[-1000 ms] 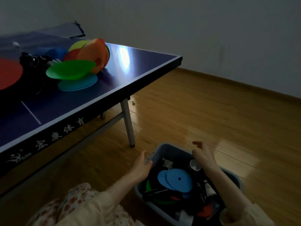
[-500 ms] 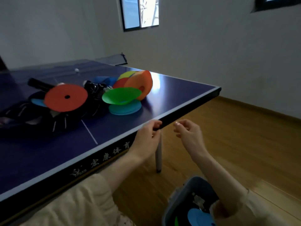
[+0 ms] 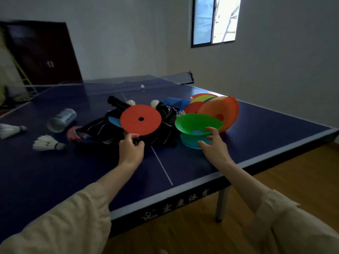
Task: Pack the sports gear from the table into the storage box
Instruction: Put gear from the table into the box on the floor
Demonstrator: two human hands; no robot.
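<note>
Head view looks down across the blue table-tennis table [image 3: 183, 162], where my two hands reach into the pile of gear. My left hand [image 3: 131, 150] sits at the near edge of the dark fabric heap [image 3: 113, 129], fingers and thumb curled together around something small and dark just under the red flat disc [image 3: 140, 119]; whether I am pinching the disc's rim or the fabric below it I cannot tell. My right hand [image 3: 213, 145] is spread, fingers apart and lightly bent, thumb and fingertips close to the green cone [image 3: 198, 123], which stands mouth-up on a teal cone [image 3: 190, 142]; contact is not clear. Behind them an orange cone [image 3: 222, 109] leans on its edge against more coloured discs.

To my left lie two shuttlecocks [image 3: 46, 143] on their sides, well apart from the heap, and a clear plastic tube [image 3: 61, 120] on its side near them. More shuttlecocks poke up behind the red disc, beside a black handle [image 3: 117, 102]. A white ball [image 3: 142, 86] rests close to the net [image 3: 165, 78].
</note>
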